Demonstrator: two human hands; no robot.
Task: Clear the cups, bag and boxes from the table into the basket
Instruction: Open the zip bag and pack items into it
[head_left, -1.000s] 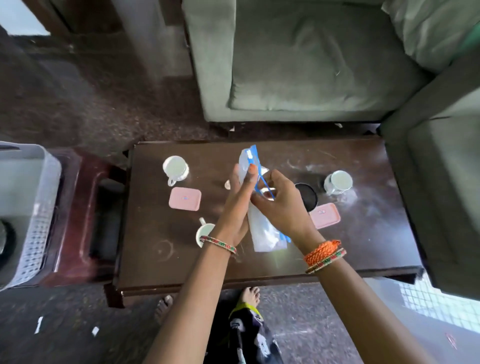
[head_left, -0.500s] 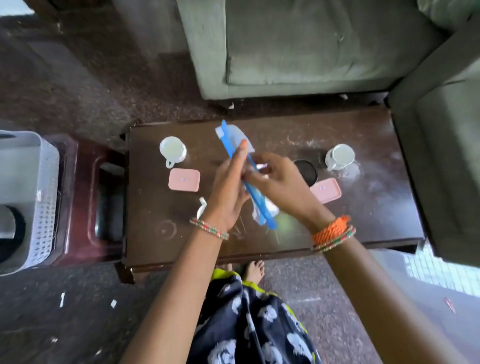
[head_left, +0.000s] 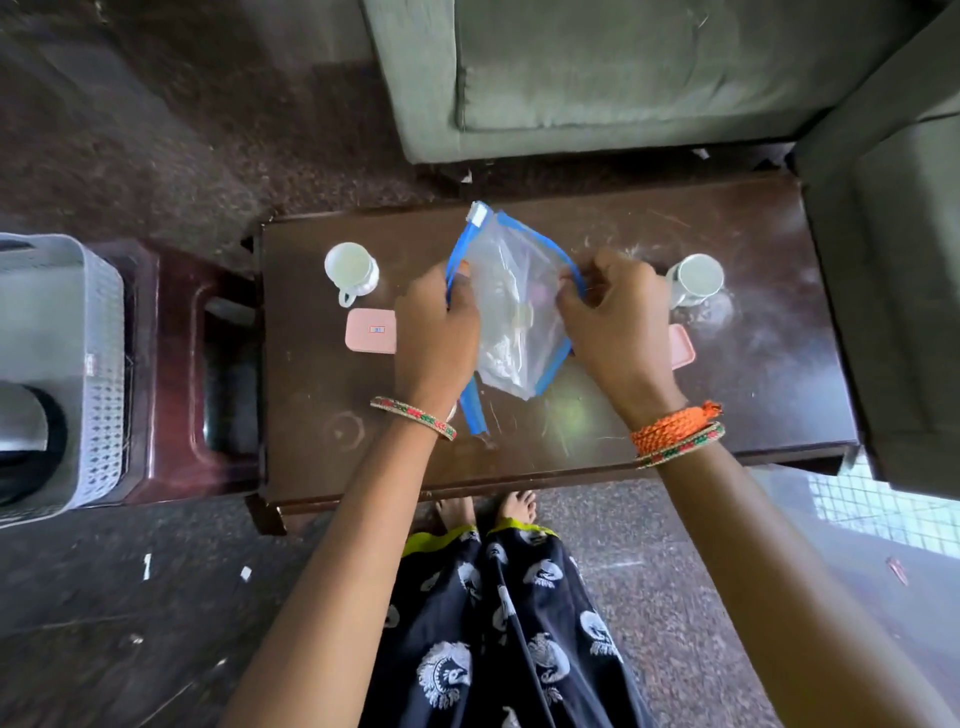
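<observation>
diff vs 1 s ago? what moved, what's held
The bag went from pinched edge-on between both hands to spread wide: left hand pulled its blue edge left, right hand pulled the other side right. Both grip it above the table. Nothing let go. The two visible cups, pink boxes and basket are unmoved.

A green sofa (head_left: 597, 67) stands behind the table. A dark red stool (head_left: 171, 364) sits to its left.
</observation>
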